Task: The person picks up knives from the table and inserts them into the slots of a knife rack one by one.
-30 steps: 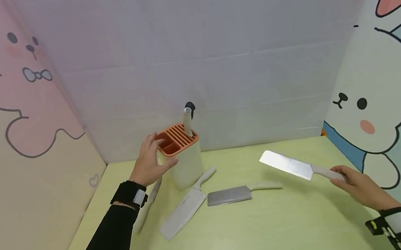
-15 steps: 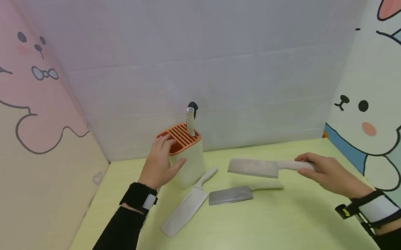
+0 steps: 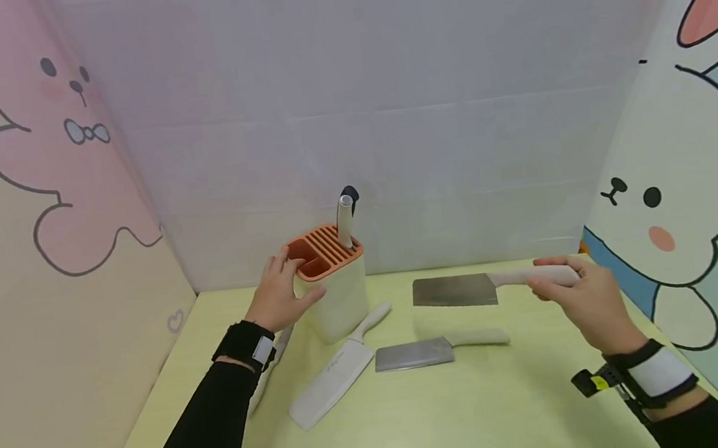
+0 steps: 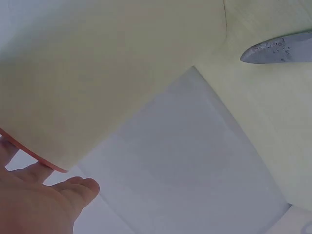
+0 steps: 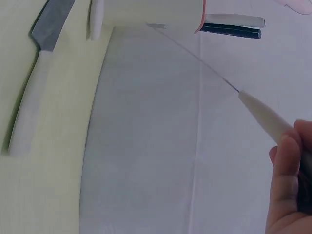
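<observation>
The right hand [image 3: 593, 301] grips the white handle of a cleaver [image 3: 454, 291], held above the table with its blade pointing left; in the right wrist view the blade is seen nearly edge-on. The left hand [image 3: 279, 294] is at the left side of a cream knife block [image 3: 341, 302] with an orange slotted top [image 3: 333, 247], fingers at the rim and thumb in front. In the left wrist view, fingers [image 4: 34, 171] lie by the orange rim. A white-handled knife [image 3: 345, 222] and a black handle [image 3: 351, 194] stand up from the block's right part.
On the table [image 3: 458, 418] lie a large cleaver [image 3: 333, 384] slanting in front of the block and a smaller cleaver [image 3: 414, 354] to its right. Another knife [image 3: 269, 372] lies partly behind the left wrist. A pale wall [image 3: 388, 126] rises behind.
The right hand has moved left and slightly up with the cleaver, whose blade has turned to nearly level. The left hand stays beside the block, having shifted slightly.
</observation>
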### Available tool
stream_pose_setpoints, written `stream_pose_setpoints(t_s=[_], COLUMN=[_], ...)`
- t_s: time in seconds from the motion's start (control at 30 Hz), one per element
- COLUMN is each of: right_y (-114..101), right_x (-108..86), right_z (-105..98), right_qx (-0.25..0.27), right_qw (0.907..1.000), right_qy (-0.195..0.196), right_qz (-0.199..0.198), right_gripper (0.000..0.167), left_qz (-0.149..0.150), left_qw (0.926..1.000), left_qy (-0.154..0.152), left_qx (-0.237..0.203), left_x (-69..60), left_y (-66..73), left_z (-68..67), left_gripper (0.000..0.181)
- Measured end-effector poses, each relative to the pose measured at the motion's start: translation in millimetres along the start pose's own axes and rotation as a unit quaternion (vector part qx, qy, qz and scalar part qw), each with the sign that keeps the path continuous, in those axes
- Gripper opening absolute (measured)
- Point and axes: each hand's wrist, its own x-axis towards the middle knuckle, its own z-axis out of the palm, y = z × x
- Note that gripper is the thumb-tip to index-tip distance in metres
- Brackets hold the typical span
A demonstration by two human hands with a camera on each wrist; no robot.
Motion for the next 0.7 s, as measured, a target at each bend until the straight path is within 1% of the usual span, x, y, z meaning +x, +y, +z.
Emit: stream_pose_setpoints(t_s=[0.03,0.1,0.2,0.23,0.33,0.4,0.5,0.7], right_y=[-0.8,-2.8,-4.2,-4.2,-3.8,-3.9,-4.7,-7.2], right_x=[0.1,0.8,2.6,3.7,7.7,10.6,14.9,24.1], right_z=[0.6,2.4,6.6,8.6,14.7,18.6,22.9,29.2], right_qx=[0.043,0.127,0.231,0.25,0.289,0.307,0.318,0.346], right_qw=[0.999,0.9913,0.9716,0.9668,0.9558,0.9503,0.9471,0.9371], right_qy=[0.01,0.028,0.049,0.052,0.055,0.054,0.046,0.032], right_qz=[0.008,0.018,0.016,0.009,0.001,0.0,-0.004,-0.038], right_gripper=[0.042,0.041,0.034,0.031,0.025,0.024,0.025,0.019], left_qz=[-0.002,0.0,0.007,0.009,0.014,0.018,0.024,0.023], left_qw=[1.0,0.9999,0.9996,0.9996,0.9995,0.9996,0.9997,0.9996], left_qy=[-0.003,-0.004,-0.001,-0.001,-0.003,-0.005,-0.006,-0.008], left_qx=[-0.005,-0.015,-0.025,-0.027,-0.028,-0.022,-0.005,0.017], left_x=[0.0,0.3,1.4,1.6,3.1,5.1,9.1,11.9], left_y=[-1.8,-4.2,-7.3,-7.8,-7.9,-8.0,-9.9,-11.1], left_z=[1.3,3.7,7.8,8.2,8.6,9.0,10.9,12.4], left_gripper=[0.072,0.072,0.071,0.071,0.071,0.072,0.073,0.072])
